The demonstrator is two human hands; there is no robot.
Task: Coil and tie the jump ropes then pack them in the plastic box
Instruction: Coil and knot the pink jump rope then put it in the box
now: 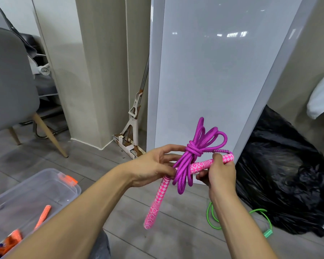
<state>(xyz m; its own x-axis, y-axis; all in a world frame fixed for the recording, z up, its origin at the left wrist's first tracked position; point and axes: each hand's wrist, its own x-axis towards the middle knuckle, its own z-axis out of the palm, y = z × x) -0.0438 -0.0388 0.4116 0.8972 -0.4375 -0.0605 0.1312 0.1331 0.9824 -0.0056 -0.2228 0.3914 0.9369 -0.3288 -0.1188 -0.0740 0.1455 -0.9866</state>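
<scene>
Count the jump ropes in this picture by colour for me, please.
purple jump rope, pink handles, held: 1
green jump rope, on the floor: 1
orange jump rope, in the plastic box: 1
Total clearly visible: 3

Purple braided jump rope (193, 152): coiled into loops and knotted round the middle, raised at the scene's centre.
Pink patterned handles (156, 202): crossed, one hanging down to the left, one pointing right.
Thin green jump rope (211, 215): loose on the floor, near right.
Clear plastic box (45, 176): open-topped, near left, with an orange jump rope (43, 216) inside.
</scene>
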